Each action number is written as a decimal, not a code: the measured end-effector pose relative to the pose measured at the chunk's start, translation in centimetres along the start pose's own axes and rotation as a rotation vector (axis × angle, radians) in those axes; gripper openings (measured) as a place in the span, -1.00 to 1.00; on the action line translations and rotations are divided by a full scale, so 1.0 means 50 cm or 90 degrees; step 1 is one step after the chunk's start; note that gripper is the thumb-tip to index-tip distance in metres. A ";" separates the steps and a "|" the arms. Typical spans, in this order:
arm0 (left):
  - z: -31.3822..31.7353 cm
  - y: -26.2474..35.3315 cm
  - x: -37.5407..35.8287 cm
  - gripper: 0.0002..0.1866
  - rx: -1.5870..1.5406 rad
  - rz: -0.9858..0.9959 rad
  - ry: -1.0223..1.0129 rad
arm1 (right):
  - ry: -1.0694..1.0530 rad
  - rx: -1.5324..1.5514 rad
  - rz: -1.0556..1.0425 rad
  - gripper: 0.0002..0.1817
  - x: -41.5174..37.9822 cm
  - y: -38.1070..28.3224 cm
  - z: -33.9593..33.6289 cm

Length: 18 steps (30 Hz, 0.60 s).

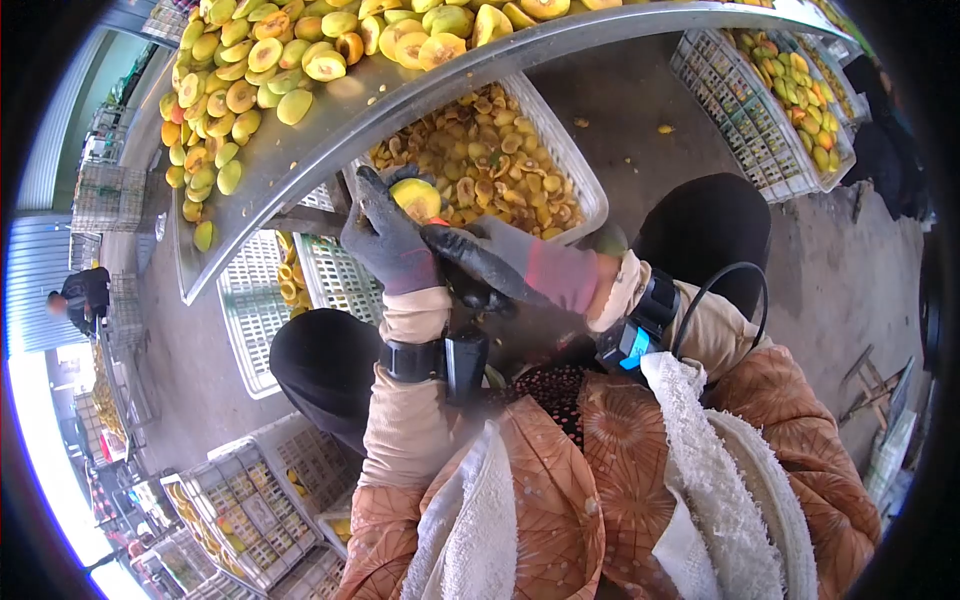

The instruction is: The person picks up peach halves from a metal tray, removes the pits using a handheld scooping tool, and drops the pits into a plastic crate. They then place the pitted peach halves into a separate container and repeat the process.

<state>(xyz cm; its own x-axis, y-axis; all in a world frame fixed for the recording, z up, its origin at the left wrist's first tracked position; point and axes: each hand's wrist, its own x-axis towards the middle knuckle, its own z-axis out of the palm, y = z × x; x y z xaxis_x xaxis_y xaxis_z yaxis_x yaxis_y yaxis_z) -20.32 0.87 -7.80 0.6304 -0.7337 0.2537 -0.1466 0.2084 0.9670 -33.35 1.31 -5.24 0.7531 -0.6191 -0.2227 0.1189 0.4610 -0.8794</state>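
My left hand, in a grey glove, is closed around a yellow-green cut fruit. Close beside it on the right, my right hand, gloved in grey and pink, has its fingers curled near the fruit's lower edge. A small red-orange piece shows at its fingertips, but what it holds is mostly hidden. Beyond both hands, a white crate holds many brownish-yellow fruit pieces. Above is a metal table with a large pile of halved yellow-green fruit.
At the upper right stands a white crate of fruit. A white crate with yellow rings beside it is at the left of the knees. More crates stand lower left. A person is at the far left.
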 end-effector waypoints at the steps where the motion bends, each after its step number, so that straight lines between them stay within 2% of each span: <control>1: 0.003 0.010 -0.003 -0.56 -0.014 -0.023 0.006 | 0.000 0.002 0.000 -0.68 0.004 0.010 -0.005; 3: 0.000 0.004 0.002 -0.57 -0.029 -0.047 0.011 | -0.073 0.045 -0.193 -0.71 0.018 0.044 -0.027; 5: -0.016 -0.032 0.021 -0.45 -0.197 -0.268 -0.044 | -0.083 0.041 -0.180 -0.72 0.018 0.066 -0.032; 7: -0.013 -0.040 0.025 -0.45 -0.165 -0.238 -0.055 | -0.094 0.037 -0.172 -0.73 0.037 0.107 -0.055; 10: -0.018 -0.045 0.014 -0.44 -0.100 -0.181 -0.076 | -0.134 0.131 -0.101 -0.73 0.049 0.133 -0.078; 12: -0.015 -0.046 0.005 -0.46 -0.003 -0.087 -0.078 | -0.148 0.095 0.056 -0.69 -0.002 0.027 -0.033; 13: -0.018 -0.046 0.008 -0.46 -0.003 -0.088 -0.079 | -0.148 0.096 0.056 -0.69 -0.001 0.033 -0.037; 15: -0.030 -0.040 0.018 -0.48 -0.141 -0.202 -0.186 | -0.133 0.339 0.248 -0.59 0.007 0.058 -0.045; 16: -0.031 -0.035 0.013 -0.48 -0.141 -0.202 -0.183 | -0.135 0.337 0.251 -0.59 0.010 0.070 -0.043; 18: -0.029 -0.021 0.005 -0.50 -0.194 -0.197 -0.191 | -0.118 0.144 0.130 -0.53 0.020 0.076 -0.033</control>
<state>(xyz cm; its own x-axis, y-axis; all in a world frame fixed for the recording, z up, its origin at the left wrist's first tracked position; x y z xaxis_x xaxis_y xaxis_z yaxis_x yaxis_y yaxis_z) -18.90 1.44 -8.77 0.3561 -0.9344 -0.0043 0.2686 0.0980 0.9583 -33.20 1.42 -9.50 0.8784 -0.3835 -0.2853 0.0792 0.7053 -0.7044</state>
